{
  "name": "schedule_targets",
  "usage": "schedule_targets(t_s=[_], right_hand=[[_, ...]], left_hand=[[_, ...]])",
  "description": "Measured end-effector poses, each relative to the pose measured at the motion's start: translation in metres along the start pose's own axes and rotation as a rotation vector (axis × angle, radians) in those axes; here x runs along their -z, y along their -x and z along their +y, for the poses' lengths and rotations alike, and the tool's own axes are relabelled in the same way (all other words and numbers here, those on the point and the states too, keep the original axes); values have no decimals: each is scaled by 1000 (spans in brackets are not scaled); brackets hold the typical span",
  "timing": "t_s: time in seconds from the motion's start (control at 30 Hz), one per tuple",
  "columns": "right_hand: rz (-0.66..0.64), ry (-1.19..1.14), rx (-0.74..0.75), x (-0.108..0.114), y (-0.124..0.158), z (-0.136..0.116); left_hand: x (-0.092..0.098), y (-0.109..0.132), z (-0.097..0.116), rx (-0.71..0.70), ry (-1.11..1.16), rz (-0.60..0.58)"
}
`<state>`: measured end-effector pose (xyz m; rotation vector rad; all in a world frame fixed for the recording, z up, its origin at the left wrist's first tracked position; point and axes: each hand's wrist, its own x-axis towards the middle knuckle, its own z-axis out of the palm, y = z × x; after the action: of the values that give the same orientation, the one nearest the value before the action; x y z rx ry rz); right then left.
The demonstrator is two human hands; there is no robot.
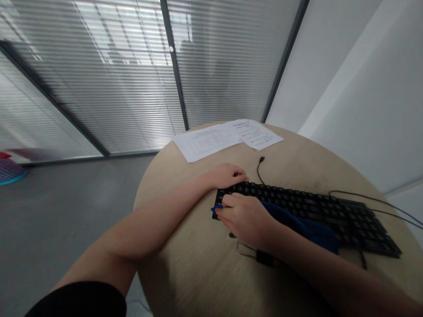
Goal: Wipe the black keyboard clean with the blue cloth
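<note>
A black keyboard (317, 211) lies slantwise on a round wooden table (185, 259). My left hand (228, 175) rests curled at the keyboard's far left corner and touches its edge. My right hand (244, 218) is closed on a blue cloth (307, 226) and presses it onto the keys at the keyboard's left end. The cloth trails back under my right forearm across the lower rows of keys. The keyboard's black cable (260, 169) runs out over the table and ends in a loose plug.
Two printed paper sheets (211, 141) lie at the table's far edge. More black cable (380, 202) loops off the right side. A small dark object (264, 257) lies under my right wrist. Glass walls with blinds stand behind; a basket (9, 171) sits on the floor at left.
</note>
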<state>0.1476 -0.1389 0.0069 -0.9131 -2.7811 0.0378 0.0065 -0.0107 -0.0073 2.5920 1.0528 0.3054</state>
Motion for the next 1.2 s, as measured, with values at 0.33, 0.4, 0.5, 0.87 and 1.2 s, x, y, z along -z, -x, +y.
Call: schedule_targets(t_s=[0.33, 0.4, 0.5, 0.87, 1.2], right_hand=[[103, -33, -13, -1, 6, 3], [180, -56, -42, 3, 10, 8], [284, -93, -93, 10, 15, 16], [31, -79, -14, 7, 14, 15], [-71, -36, 26, 12, 10, 14]], left_hand=[[0, 0, -1, -20, 9, -2], [0, -1, -1, -35, 14, 1], [0, 0, -1, -45, 16, 4], [0, -1, -2, -16, 16, -18], [-1, -2, -3, 14, 13, -8]])
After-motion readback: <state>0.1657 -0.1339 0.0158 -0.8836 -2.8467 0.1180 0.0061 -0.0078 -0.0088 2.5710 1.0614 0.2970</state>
